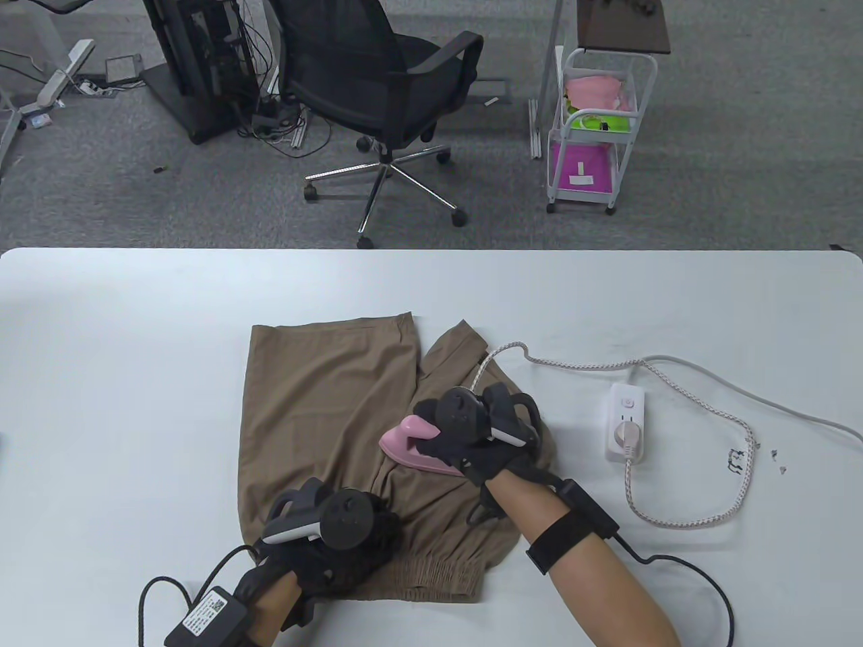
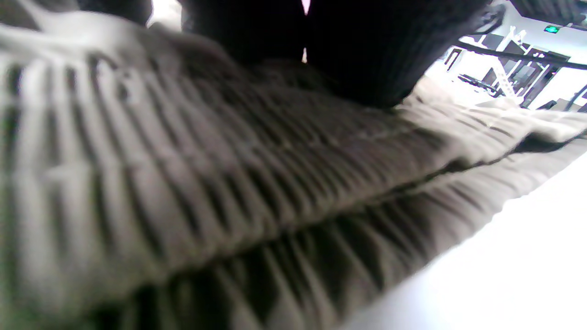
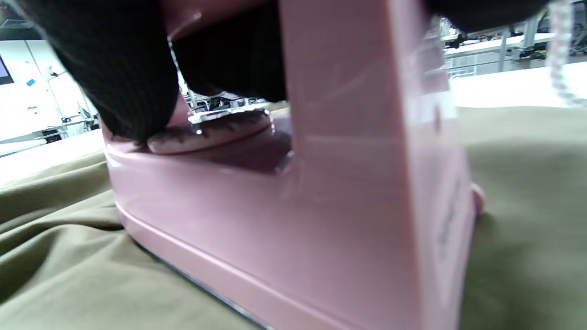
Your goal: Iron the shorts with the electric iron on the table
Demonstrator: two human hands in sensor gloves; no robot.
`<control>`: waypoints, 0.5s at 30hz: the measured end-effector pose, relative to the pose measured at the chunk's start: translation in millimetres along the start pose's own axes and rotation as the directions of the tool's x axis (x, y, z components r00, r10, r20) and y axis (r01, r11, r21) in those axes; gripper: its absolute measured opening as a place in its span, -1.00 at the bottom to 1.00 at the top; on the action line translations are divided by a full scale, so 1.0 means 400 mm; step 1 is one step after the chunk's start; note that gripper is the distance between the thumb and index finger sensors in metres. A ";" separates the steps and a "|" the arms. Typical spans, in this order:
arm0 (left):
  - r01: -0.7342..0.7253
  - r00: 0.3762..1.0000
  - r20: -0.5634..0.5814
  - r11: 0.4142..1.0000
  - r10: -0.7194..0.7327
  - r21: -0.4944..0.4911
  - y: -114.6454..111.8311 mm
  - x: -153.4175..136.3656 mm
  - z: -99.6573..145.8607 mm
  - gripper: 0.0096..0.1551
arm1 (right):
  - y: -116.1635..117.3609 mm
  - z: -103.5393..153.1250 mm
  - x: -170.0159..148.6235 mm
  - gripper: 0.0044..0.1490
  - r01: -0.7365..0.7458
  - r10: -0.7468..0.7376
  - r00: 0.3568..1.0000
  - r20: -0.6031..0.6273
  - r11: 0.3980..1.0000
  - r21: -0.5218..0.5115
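shorts (image 1: 323,404): tan woven, ribbed elastic waistband, flat on white counter (image 1: 135,350)
iron (image 1: 418,450): glossy pink plastic, wedge-shaped
R hand (image 1: 482,431): fingers wrapped round iron handle
L hand (image 1: 337,532): presses waistband; finger pose can't tell

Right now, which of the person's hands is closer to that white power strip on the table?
The right. The right hand grips the pink iron on the shorts, a short way left of the power strip. The left hand rests on the waistband, farther away.

Iron (image 1: 411,448) on shorts (image 1: 323,404) — mid-table (image 1: 135,323)
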State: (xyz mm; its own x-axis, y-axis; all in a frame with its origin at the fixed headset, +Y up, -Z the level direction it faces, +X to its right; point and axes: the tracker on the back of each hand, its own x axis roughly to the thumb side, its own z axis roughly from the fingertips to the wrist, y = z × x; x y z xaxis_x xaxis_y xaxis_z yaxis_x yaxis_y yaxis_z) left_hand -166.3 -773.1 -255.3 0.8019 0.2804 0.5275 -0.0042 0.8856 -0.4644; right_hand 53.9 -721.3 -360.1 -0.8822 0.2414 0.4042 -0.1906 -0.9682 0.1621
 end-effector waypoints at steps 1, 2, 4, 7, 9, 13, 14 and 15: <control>0.000 1.000 0.000 1.000 0.000 0.000 0.000 0.000 0.000 -0.35 | -0.002 0.008 -0.008 -0.30 -0.008 0.008 1.000 -0.004 1.000 -0.001; 0.001 1.000 0.000 1.000 -0.001 0.001 0.000 0.000 0.000 -0.36 | -0.005 0.021 -0.021 -0.30 -0.021 0.021 1.000 -0.011 1.000 -0.005; 0.002 1.000 0.000 1.000 -0.002 0.001 0.000 0.000 0.000 -0.35 | -0.010 0.042 -0.042 -0.30 -0.030 0.030 0.999 -0.025 0.999 -0.011; 0.003 1.000 0.000 1.000 -0.003 0.001 0.000 0.000 0.000 -0.36 | -0.015 0.070 -0.073 -0.30 -0.022 0.022 0.998 -0.051 1.000 -0.009; 0.004 1.000 0.000 1.000 -0.004 0.001 0.000 0.001 0.000 -0.35 | -0.019 0.086 -0.090 -0.30 -0.023 0.022 0.998 -0.058 1.000 -0.009; 0.004 1.000 0.000 1.000 -0.004 0.001 -0.001 0.002 -0.001 -0.36 | -0.026 0.104 -0.114 -0.30 -0.026 0.026 0.997 -0.072 1.000 -0.001; 0.004 1.000 0.000 1.000 -0.004 0.000 -0.001 0.002 -0.001 -0.35 | -0.026 0.105 -0.116 -0.30 -0.019 0.019 0.997 -0.073 1.000 -0.006; 0.005 1.000 0.000 1.000 -0.005 0.000 -0.001 0.002 -0.001 -0.36 | -0.025 0.106 -0.117 -0.30 -0.009 0.008 0.997 -0.076 1.000 -0.009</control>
State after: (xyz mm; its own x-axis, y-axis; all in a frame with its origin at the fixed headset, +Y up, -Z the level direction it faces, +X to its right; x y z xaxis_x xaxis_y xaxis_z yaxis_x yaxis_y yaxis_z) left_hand -165.4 -773.2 -254.9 0.8019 0.2762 0.5298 -0.0006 0.8871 -0.4616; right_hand 115.3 -720.2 -342.7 -0.9139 0.2277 0.3361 -0.1865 -0.9709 0.1505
